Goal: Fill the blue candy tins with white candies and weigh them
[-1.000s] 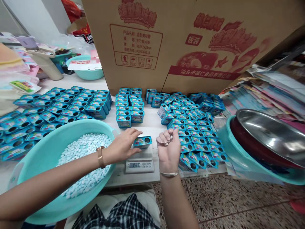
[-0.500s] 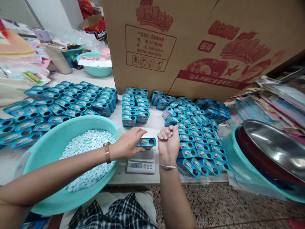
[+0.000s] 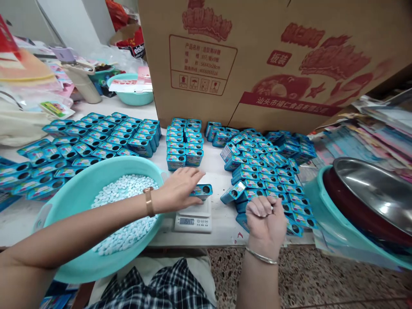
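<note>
A blue candy box (image 3: 203,190) with a round dark hole in its top stands on a small white digital scale (image 3: 194,224). My left hand (image 3: 177,189) is beside it, thumb and fingers apart around its left end; whether they touch it I cannot tell. Over the near rows of boxes, my right hand (image 3: 266,216) is closed, palm up, with a small white candy (image 3: 272,208) just showing at the fingertips. To the left, a large turquoise basin (image 3: 69,206) holds many pale blue and white candies (image 3: 124,189), partly hidden by my left forearm.
Similar boxes stand in groups at the left (image 3: 106,137), middle (image 3: 185,146) and right (image 3: 268,180). One box (image 3: 233,192) leans by the right group. Behind them rises a large cardboard carton (image 3: 206,103). A steel bowl (image 3: 380,193) rests among basins at the right.
My right hand has moved right and toward me, away from the scale, still closed. A leaning box now shows where it was. My left hand stays by the box on the scale.
</note>
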{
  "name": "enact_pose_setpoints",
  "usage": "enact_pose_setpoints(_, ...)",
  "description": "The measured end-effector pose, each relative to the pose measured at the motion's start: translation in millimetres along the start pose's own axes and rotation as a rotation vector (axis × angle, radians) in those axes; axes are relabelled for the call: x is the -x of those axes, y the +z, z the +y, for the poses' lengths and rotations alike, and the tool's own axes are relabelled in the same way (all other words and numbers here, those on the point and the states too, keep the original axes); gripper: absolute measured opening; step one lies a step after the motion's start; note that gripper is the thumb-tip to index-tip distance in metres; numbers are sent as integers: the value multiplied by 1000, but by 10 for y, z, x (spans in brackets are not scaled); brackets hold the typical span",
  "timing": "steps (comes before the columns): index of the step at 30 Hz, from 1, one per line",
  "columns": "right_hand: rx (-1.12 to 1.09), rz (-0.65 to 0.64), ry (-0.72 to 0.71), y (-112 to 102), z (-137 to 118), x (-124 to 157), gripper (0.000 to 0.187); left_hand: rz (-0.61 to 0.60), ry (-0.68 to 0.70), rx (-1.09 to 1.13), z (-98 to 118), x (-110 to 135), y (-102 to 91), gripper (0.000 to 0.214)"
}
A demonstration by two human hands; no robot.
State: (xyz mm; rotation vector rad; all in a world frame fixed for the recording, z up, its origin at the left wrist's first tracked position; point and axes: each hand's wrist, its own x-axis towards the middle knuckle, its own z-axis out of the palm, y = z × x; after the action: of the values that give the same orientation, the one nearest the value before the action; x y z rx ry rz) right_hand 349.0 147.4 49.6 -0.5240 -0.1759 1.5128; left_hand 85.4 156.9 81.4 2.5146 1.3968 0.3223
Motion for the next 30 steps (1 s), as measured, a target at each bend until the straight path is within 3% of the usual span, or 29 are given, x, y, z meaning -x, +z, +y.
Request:
enact_pose_setpoints(3,-16,6,45,11,46,9,26,-44,13,-141,55,-95,129,43)
enact_pose_setpoints(6,-46,18,54,-38,-10,6,25,-49,-11,-218,-60,-128,112,18)
enact_pose_setpoints(13,-56,61,4,-252,-86,-29,27,91,-147,-334,-578,-201,-42,14)
enact_pose_setpoints(18,-85,62,13,-295,-98,-27,27,142,-173,-386,-638,-176,6,3)
enact_pose_setpoints(20,-78,50,-2,-325,-135,-21,27,163,-178,-410,-566,-190,6,8)
enact_pose_setpoints(25,-58,18,-10,-338,-130,-19,27,103,-36,-210,-113,-517,82,57)
enact_pose_setpoints(27,-73,9,-5,-296,-80,-16,27,8,32,-77,157,-735,233,67)
enact_pose_setpoints(30,-101,4,17,-223,-26,8,26,-78,8,21,524,-1048,565,91)
